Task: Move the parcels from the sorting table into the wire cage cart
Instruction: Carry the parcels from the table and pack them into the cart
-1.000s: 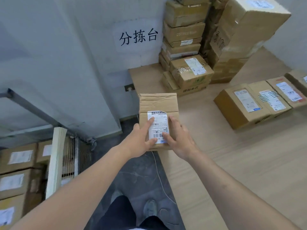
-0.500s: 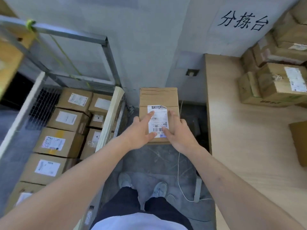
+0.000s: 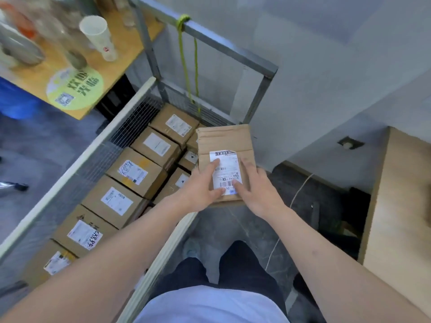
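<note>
I carry a small brown cardboard parcel [image 3: 225, 142] with a white shipping label in both hands, in the air over the near right corner of the wire cage cart [image 3: 130, 113]. My left hand [image 3: 200, 187] grips its left side with the thumb on the label. My right hand [image 3: 258, 190] grips its right side, thumb also on the label. The fingers under the box are hidden. Inside the cart lie several labelled cardboard boxes [image 3: 137, 173] in rows. The sorting table [image 3: 401, 206] shows only as a wooden corner at the right.
A wooden shelf [image 3: 77, 66] with a paper cup [image 3: 100, 36], bottles and a green round sign stands beyond the cart at upper left. A green cord [image 3: 189, 61] hangs from the cart's top rail. Grey wall behind; dark floor and a white cable below.
The view has swung left from the table to the cart. The parcel, held the same way in both hands, now hangs over the cart's near corner instead of beside the table.
</note>
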### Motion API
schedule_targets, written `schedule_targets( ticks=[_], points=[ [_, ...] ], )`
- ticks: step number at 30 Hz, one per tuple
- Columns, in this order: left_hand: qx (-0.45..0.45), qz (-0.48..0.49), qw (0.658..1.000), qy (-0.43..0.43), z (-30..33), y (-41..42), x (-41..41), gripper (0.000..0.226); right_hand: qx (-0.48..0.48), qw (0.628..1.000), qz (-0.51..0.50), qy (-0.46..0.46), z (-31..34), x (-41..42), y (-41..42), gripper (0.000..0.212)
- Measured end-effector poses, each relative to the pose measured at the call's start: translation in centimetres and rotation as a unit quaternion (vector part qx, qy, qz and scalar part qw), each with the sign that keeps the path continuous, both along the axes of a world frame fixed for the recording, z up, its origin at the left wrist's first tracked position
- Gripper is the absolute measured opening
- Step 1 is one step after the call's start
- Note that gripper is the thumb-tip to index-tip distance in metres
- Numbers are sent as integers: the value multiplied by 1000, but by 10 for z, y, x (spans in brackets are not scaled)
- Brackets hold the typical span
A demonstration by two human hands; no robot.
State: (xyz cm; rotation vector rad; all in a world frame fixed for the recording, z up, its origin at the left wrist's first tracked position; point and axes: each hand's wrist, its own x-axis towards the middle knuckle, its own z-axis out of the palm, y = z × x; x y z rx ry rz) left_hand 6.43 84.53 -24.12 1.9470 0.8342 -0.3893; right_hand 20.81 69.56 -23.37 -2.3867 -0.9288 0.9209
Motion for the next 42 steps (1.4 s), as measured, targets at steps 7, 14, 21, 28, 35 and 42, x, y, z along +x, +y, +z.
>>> schedule_targets(
  ticks=[7, 14, 21, 28, 35, 42],
  points=[
    [-42, 115, 992, 9, -17, 33, -13, 91, 16, 992, 122, -12, -17, 24, 64, 57],
    [-74, 297, 952, 0, -41, 48, 6, 90, 28, 970, 242, 19, -45, 68, 133, 56],
    [-65, 435, 898, -12, -70, 56, 28, 75, 32, 939, 340, 29, -74, 92, 194, 61],
    [-65, 487, 871, 12, -114, 71, 30, 67, -20, 915, 399, 47, -113, 94, 242, 62],
    [-107, 510, 852, 46, -187, 89, 29, 64, -73, 912, 398, 64, -185, 85, 273, 61],
    [-133, 495, 857, 54, -257, 92, 22, 69, -152, 880, 437, 105, -260, 79, 279, 63]
  ],
)
